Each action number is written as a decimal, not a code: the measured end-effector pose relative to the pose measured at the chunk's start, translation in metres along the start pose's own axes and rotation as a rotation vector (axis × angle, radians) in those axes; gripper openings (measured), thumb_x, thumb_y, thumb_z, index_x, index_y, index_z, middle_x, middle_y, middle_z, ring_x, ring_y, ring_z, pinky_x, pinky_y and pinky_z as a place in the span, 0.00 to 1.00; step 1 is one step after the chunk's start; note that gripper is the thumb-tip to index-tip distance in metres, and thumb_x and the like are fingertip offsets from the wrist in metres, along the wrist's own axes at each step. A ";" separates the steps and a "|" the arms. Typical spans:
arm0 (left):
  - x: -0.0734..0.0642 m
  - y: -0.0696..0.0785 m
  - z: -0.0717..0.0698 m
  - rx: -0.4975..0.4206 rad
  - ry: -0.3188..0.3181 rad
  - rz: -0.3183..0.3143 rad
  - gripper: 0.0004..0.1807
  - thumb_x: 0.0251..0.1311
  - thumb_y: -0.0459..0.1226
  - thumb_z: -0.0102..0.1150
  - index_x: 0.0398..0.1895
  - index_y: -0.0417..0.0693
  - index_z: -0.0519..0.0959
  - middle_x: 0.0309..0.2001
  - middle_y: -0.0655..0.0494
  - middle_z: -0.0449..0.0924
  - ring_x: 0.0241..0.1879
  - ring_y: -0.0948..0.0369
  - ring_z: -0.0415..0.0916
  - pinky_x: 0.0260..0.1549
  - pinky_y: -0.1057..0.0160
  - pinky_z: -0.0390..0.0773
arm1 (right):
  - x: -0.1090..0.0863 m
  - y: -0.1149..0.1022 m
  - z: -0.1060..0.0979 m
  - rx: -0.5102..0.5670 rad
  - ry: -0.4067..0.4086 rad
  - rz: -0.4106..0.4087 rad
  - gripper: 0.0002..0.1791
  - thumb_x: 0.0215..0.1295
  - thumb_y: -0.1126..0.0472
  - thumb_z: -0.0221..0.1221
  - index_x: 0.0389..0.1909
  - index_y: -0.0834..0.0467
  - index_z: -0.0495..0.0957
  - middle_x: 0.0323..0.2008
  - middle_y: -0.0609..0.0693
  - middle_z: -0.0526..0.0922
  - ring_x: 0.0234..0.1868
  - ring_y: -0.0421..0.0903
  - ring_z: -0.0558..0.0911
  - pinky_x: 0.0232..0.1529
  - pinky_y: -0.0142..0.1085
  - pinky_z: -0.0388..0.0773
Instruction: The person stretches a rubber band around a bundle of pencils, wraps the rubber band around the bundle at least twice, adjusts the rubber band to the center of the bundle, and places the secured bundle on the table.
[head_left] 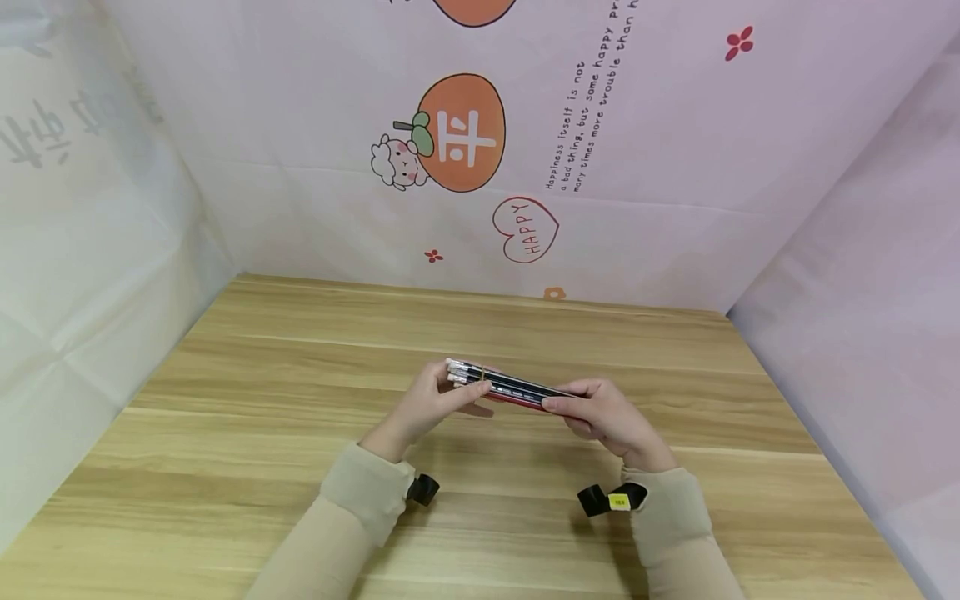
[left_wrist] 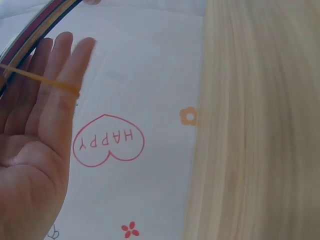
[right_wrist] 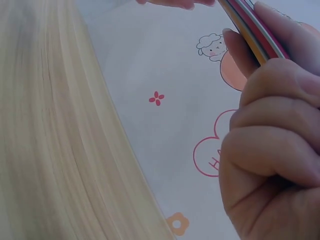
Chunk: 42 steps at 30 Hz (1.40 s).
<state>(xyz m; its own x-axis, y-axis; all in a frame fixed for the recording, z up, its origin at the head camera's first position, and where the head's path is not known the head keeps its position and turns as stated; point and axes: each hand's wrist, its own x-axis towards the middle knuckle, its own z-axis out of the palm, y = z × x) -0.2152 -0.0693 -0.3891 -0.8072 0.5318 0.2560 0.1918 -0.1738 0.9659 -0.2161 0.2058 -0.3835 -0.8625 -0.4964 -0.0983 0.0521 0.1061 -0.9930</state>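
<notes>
A bundle of dark and red pencils [head_left: 517, 390] is held above the table, slightly tilted, its white eraser ends to the left. A thin yellowish rubber band [left_wrist: 42, 80] crosses the bundle near those ends and stretches over to the outer finger of my left hand [head_left: 431, 404]. That hand has its thumb on the front of the pencils beside the band and fingers behind them; in the left wrist view the visible fingers are fairly straight. My right hand [head_left: 606, 417] grips the other end between thumb and fingers, the lower fingers curled in the right wrist view.
The wooden table [head_left: 495, 533] spreads under both hands. A white printed cloth [head_left: 660, 233] rises along its back edge, with more cloth at both sides. Black wrist cameras sit below each hand.
</notes>
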 end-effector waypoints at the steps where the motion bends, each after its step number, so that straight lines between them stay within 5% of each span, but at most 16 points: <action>1: 0.000 0.000 0.001 -0.001 0.002 0.003 0.20 0.70 0.35 0.54 0.54 0.23 0.73 0.51 0.26 0.79 0.49 0.42 0.83 0.44 0.50 0.85 | 0.000 0.000 0.000 0.004 0.003 -0.007 0.10 0.68 0.64 0.59 0.32 0.50 0.87 0.12 0.39 0.65 0.13 0.33 0.59 0.16 0.32 0.47; 5: 0.001 -0.004 0.003 -0.014 -0.005 0.003 0.22 0.72 0.38 0.49 0.54 0.22 0.73 0.49 0.23 0.78 0.48 0.38 0.83 0.45 0.51 0.85 | 0.000 0.001 0.001 0.017 0.016 -0.034 0.10 0.69 0.64 0.59 0.31 0.50 0.87 0.12 0.39 0.64 0.14 0.33 0.59 0.17 0.34 0.46; 12: 0.003 -0.012 0.006 -0.027 -0.001 0.005 0.27 0.75 0.42 0.41 0.47 0.20 0.75 0.43 0.22 0.80 0.40 0.62 0.87 0.46 0.54 0.85 | 0.002 0.000 0.004 0.032 0.063 -0.056 0.11 0.69 0.63 0.60 0.29 0.50 0.87 0.12 0.39 0.63 0.13 0.34 0.60 0.17 0.35 0.46; 18: 0.004 -0.014 0.006 -0.014 -0.004 0.009 0.30 0.77 0.44 0.40 0.40 0.20 0.78 0.42 0.24 0.82 0.38 0.62 0.87 0.45 0.55 0.85 | 0.001 0.001 0.004 0.050 0.090 -0.068 0.11 0.70 0.63 0.58 0.28 0.52 0.86 0.11 0.39 0.63 0.13 0.34 0.59 0.17 0.35 0.48; 26: 0.004 -0.016 0.008 -0.011 -0.023 0.041 0.22 0.77 0.37 0.44 0.46 0.20 0.75 0.43 0.25 0.82 0.38 0.63 0.86 0.44 0.56 0.85 | 0.001 0.003 -0.001 0.127 0.122 -0.066 0.11 0.72 0.61 0.57 0.30 0.52 0.86 0.09 0.39 0.65 0.12 0.34 0.59 0.17 0.34 0.47; 29: 0.005 -0.016 0.008 -0.023 0.002 0.011 0.21 0.75 0.37 0.47 0.45 0.20 0.76 0.42 0.30 0.84 0.38 0.62 0.86 0.45 0.56 0.85 | 0.002 0.003 0.000 0.137 0.121 -0.069 0.11 0.72 0.61 0.57 0.31 0.52 0.86 0.09 0.39 0.65 0.11 0.33 0.59 0.16 0.34 0.46; 36: 0.004 -0.014 0.009 -0.142 0.114 -0.017 0.11 0.72 0.34 0.50 0.40 0.32 0.78 0.33 0.58 0.86 0.35 0.64 0.85 0.44 0.61 0.85 | 0.003 0.003 0.002 0.190 0.149 -0.076 0.11 0.72 0.62 0.57 0.31 0.52 0.86 0.08 0.40 0.64 0.11 0.35 0.55 0.17 0.36 0.44; 42: 0.004 -0.012 0.010 -0.247 0.137 -0.048 0.10 0.73 0.34 0.46 0.34 0.46 0.77 0.30 0.60 0.83 0.32 0.65 0.83 0.41 0.66 0.84 | 0.003 0.003 0.002 0.215 0.127 -0.104 0.13 0.72 0.63 0.56 0.30 0.52 0.86 0.08 0.40 0.63 0.12 0.39 0.51 0.17 0.37 0.42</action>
<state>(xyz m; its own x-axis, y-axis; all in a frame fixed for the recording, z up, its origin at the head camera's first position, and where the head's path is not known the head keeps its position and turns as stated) -0.2150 -0.0572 -0.3990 -0.8834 0.4299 0.1867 0.0235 -0.3571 0.9338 -0.2171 0.2027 -0.3865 -0.9243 -0.3817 0.0007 0.0537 -0.1317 -0.9898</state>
